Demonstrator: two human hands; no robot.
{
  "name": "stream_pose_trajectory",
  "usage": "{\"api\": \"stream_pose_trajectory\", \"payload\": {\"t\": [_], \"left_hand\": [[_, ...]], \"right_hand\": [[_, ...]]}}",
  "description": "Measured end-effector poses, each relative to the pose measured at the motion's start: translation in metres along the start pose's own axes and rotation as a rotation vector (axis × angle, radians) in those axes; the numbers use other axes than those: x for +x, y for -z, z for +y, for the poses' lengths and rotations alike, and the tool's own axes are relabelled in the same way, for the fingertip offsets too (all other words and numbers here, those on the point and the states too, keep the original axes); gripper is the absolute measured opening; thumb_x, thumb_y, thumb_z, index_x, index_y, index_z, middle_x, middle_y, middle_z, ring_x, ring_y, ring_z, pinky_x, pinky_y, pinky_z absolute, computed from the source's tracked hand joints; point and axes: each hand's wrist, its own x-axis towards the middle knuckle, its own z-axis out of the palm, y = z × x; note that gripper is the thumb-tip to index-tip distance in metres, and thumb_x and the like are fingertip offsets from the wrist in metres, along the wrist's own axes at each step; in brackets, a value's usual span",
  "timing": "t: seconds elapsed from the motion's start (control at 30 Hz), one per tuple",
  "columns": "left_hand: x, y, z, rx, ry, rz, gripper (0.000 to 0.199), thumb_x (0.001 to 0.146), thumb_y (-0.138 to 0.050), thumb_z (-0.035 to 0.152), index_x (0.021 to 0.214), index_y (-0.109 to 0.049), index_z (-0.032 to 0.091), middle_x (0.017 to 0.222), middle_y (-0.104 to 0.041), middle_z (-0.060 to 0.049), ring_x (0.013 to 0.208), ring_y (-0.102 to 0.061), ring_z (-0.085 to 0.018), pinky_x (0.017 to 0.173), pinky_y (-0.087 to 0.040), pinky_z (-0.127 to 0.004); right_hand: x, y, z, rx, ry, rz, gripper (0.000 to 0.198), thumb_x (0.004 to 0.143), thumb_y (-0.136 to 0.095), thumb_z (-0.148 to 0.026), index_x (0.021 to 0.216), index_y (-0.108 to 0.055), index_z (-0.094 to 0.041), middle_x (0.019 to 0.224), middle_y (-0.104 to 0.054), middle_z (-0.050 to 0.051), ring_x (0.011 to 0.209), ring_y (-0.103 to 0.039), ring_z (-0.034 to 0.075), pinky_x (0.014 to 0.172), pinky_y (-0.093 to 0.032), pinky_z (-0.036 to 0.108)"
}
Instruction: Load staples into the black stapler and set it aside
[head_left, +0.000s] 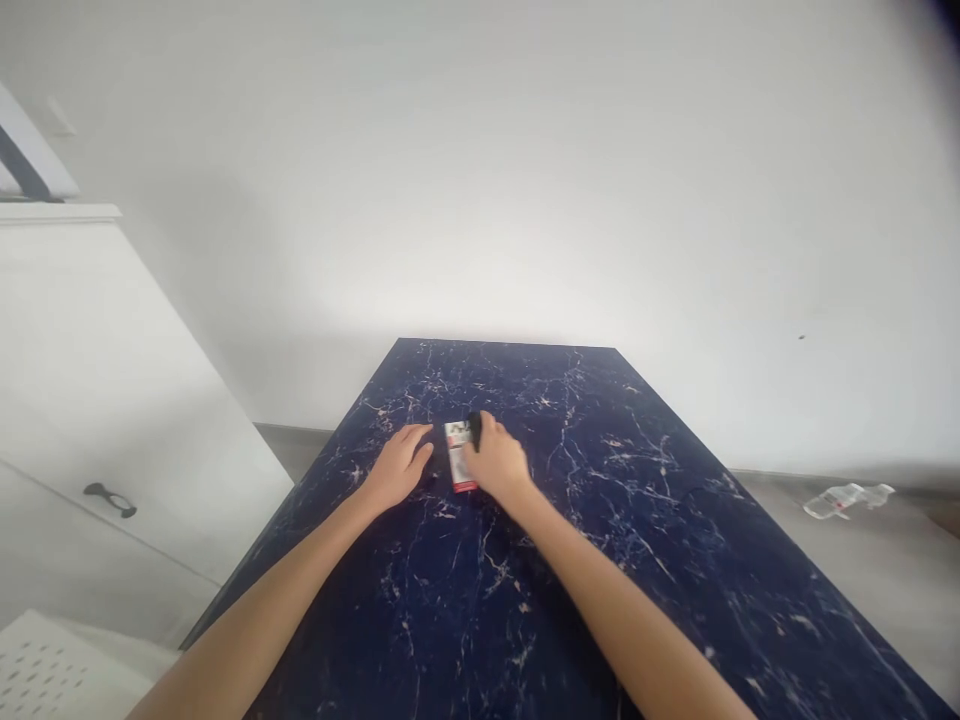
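Note:
A small white packet with a red lower edge [462,476] lies on the dark blue marbled table [465,620]. My right hand [499,460] is at its right side, the thumb over the packet's edge. Its fingers are curled round a small black object [475,427] whose kind I cannot make out; the hand hides part of it. Left of the packet, my left hand [401,465] rests low over the tabletop with thumb and fingers apart. It holds nothing, and a narrow gap separates it from the packet.
The table's far end meets a pale wall [510,180]. At the left stands a white cabinet [97,350] with a dark handle [110,498]. A white perforated surface [45,670] is at the lower left. Clear plastic packaging [847,500] lies on the floor to the right.

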Motion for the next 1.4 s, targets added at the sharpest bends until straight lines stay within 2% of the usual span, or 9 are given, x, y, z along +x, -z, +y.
{"api": "stream_pose_trajectory", "payload": {"t": [0.13, 0.23, 0.37, 0.5, 0.7, 0.83, 1.0, 1.13, 1.4], "left_hand": [[-0.001, 0.02, -0.038, -0.004, 0.036, 0.073, 0.035, 0.104, -0.037, 0.028, 0.126, -0.062, 0.02, 0.131, -0.06, -0.011, 0.125, -0.058, -0.023, 0.111, -0.044, -0.041], [-0.002, 0.036, -0.064, 0.05, 0.132, 0.115, 0.029, 0.102, -0.042, 0.027, 0.118, -0.065, 0.021, 0.118, -0.065, -0.009, 0.114, -0.063, -0.024, 0.102, -0.05, -0.041], [-0.001, 0.045, -0.072, 0.1, 0.165, 0.069, 0.026, 0.101, -0.046, 0.03, 0.114, -0.067, 0.021, 0.11, -0.068, -0.009, 0.106, -0.066, -0.026, 0.096, -0.052, -0.042], [-0.001, 0.056, -0.058, 0.133, 0.102, 0.036, 0.032, 0.1, -0.051, 0.037, 0.123, -0.067, 0.023, 0.126, -0.065, -0.011, 0.125, -0.057, -0.029, 0.11, -0.044, -0.047], [-0.007, 0.073, -0.052, 0.003, 0.075, -0.233, 0.085, 0.081, -0.076, 0.059, 0.154, -0.042, 0.033, 0.159, -0.042, -0.01, 0.149, -0.034, -0.039, 0.114, -0.042, -0.051], [-0.007, 0.075, -0.052, 0.017, 0.093, -0.226, 0.082, 0.079, -0.078, 0.058, 0.152, -0.047, 0.034, 0.158, -0.043, -0.012, 0.147, -0.037, -0.041, 0.111, -0.046, -0.054], [-0.007, 0.072, -0.034, 0.02, 0.032, -0.205, 0.07, 0.084, -0.074, 0.048, 0.149, -0.051, 0.031, 0.156, -0.045, -0.012, 0.145, -0.041, -0.038, 0.109, -0.048, -0.05], [-0.006, 0.063, -0.018, 0.034, 0.0, -0.174, 0.066, 0.08, -0.076, 0.041, 0.142, -0.055, 0.029, 0.147, -0.054, -0.011, 0.143, -0.041, -0.039, 0.111, -0.045, -0.052], [0.0, 0.066, -0.031, 0.124, 0.005, -0.119, 0.054, 0.076, -0.061, 0.016, 0.129, -0.065, 0.027, 0.13, -0.066, -0.006, 0.132, -0.053, -0.033, 0.109, -0.047, -0.046]], "right_hand": [[0.007, -0.054, -0.078, 0.135, 0.109, -0.033, 0.075, 0.091, -0.05, -0.035, 0.158, -0.026, -0.01, 0.137, -0.054, 0.024, 0.116, -0.063, 0.037, 0.095, -0.049, 0.046], [0.017, -0.076, -0.096, 0.254, 0.092, -0.071, 0.076, 0.092, -0.051, -0.047, 0.157, -0.031, -0.012, 0.139, -0.053, 0.024, 0.117, -0.062, 0.038, 0.097, -0.048, 0.05], [0.034, -0.087, -0.08, 0.448, 0.125, 0.022, 0.056, 0.101, -0.037, -0.053, 0.142, -0.053, -0.019, 0.132, -0.061, 0.015, 0.12, -0.061, 0.031, 0.105, -0.045, 0.046], [0.056, -0.088, -0.058, 0.596, 0.224, -0.006, 0.049, 0.103, -0.032, -0.042, 0.139, -0.058, -0.023, 0.143, -0.06, 0.008, 0.134, -0.052, 0.023, 0.115, -0.035, 0.038], [0.07, -0.083, -0.046, 0.532, 0.332, -0.2, 0.045, 0.104, -0.029, -0.039, 0.115, -0.07, -0.024, 0.109, -0.074, 0.005, 0.104, -0.066, 0.022, 0.098, -0.046, 0.034], [0.075, -0.077, -0.038, 0.504, 0.328, -0.195, 0.032, 0.097, -0.04, -0.024, 0.103, -0.071, -0.022, 0.109, -0.073, 0.003, 0.104, -0.065, 0.018, 0.097, -0.046, 0.03], [0.08, -0.071, -0.032, 0.517, 0.207, -0.215, 0.033, 0.093, -0.045, -0.019, 0.118, -0.067, -0.022, 0.12, -0.071, 0.003, 0.11, -0.064, 0.017, 0.101, -0.046, 0.031], [0.083, -0.071, -0.034, 0.484, 0.357, -0.216, 0.043, 0.09, -0.047, -0.011, 0.126, -0.067, -0.023, 0.133, -0.067, 0.003, 0.125, -0.058, 0.015, 0.111, -0.039, 0.028], [0.094, -0.066, -0.012, 0.414, 0.186, -0.125, 0.035, 0.091, -0.043, -0.012, 0.109, -0.072, -0.019, 0.101, -0.072, 0.005, 0.09, -0.068, 0.016, 0.088, -0.051, 0.028]]}}
